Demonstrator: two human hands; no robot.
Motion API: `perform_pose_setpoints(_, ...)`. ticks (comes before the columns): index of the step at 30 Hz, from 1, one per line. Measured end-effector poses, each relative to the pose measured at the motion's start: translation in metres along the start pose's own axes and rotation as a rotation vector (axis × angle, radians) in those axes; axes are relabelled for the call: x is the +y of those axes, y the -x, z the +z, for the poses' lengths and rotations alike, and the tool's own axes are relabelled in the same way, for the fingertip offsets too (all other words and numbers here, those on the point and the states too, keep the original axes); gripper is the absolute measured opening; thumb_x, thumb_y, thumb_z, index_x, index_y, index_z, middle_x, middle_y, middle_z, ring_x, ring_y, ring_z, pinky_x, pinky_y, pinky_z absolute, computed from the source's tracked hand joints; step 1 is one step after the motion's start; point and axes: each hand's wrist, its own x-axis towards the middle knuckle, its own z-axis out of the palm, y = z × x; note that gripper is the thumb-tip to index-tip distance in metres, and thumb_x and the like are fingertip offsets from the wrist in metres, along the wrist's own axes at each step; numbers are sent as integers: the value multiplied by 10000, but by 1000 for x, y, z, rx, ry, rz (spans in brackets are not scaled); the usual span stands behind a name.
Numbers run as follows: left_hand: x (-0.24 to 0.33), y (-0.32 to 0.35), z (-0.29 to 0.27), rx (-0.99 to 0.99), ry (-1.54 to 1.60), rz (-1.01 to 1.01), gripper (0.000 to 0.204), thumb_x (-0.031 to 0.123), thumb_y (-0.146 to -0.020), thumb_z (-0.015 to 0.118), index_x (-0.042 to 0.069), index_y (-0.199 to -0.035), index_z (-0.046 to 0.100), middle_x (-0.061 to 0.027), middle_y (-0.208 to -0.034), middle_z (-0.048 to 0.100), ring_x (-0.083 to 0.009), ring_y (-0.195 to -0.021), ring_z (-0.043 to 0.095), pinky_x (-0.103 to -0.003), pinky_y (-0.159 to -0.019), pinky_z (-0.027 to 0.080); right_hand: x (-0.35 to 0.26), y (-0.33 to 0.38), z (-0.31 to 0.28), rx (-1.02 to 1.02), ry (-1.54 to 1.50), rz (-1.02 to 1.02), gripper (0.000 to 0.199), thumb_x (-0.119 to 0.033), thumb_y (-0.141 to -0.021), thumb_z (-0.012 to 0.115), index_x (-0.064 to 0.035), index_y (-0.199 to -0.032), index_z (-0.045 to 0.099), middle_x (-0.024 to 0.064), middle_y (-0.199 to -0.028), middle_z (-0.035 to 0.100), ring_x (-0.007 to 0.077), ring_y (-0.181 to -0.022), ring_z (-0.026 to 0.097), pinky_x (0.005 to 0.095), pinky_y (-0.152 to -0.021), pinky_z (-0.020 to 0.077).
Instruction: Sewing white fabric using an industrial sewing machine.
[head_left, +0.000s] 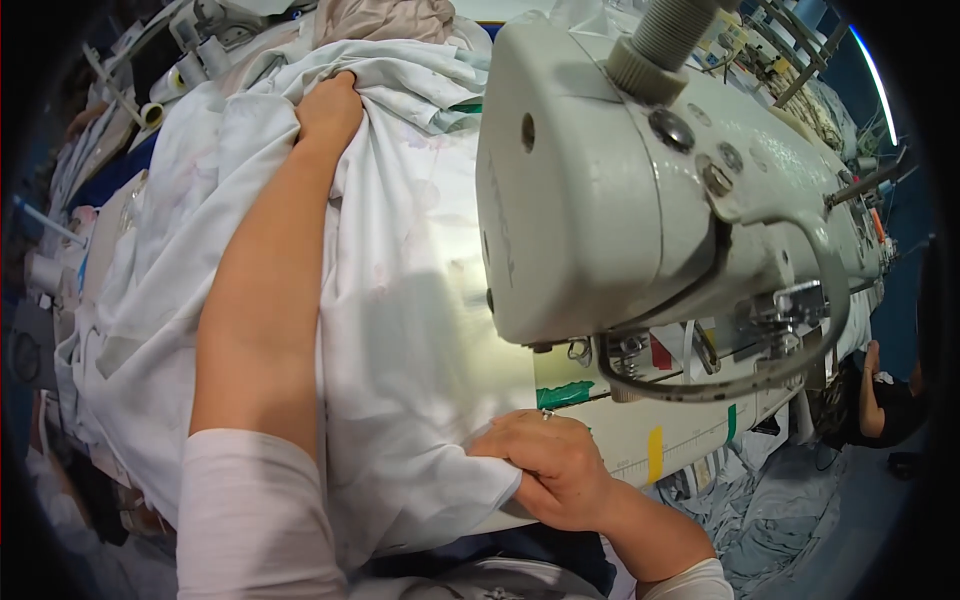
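White fabric with faint pale prints is spread over the bed of a sewing machine and heaps up to the left. My left arm reaches far across it, and my left hand is closed on a bunched fold at the far side. Close to me, at the front edge of the machine bed, my right hand pinches the near edge of the fabric. A ring shows on one of its fingers. The needle area is hidden behind the machine head.
Green tape and yellow tape mark the machine bed near a printed ruler scale. Thread spools stand at the far left. Crumpled pale cloth lies low on the right, near another person. Beige cloth is piled at the back.
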Motion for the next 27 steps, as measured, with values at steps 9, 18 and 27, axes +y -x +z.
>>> perform_pose_setpoints(9, -3, 129, -144, -291, 219, 444, 474, 245, -818, 630, 70, -1248, 533, -171, -1230, 534, -308, -1135, 523, -401, -912, 444, -27, 42, 38, -164, 271, -236, 338, 23, -570, 637, -38, -901, 604, 105, -834, 603, 305, -796, 583, 399, -715, 465)
perform_pose_setpoints(18, -53, 485, -291, -69, 570, 272, 90, 4, -742, 675, 23, -815, 625, -121, -746, 626, -290, -651, 609, -355, -576, 485, -56, 61, 71, -432, 637, -281, 217, 5, -622, 641, -44, -822, 573, 104, -762, 562, 310, -756, 553, 399, -714, 428)
perform_pose_setpoints(27, -57, 587, -208, 317, 491, -52, 413, 12, -672, 734, 53, -1053, 577, -138, -1044, 565, -335, -985, 533, -397, -852, 442, -80, 82, 104, -634, 872, -204, 81, -12, -638, 628, -38, -694, 575, 123, -707, 609, 316, -763, 603, 394, -728, 451)
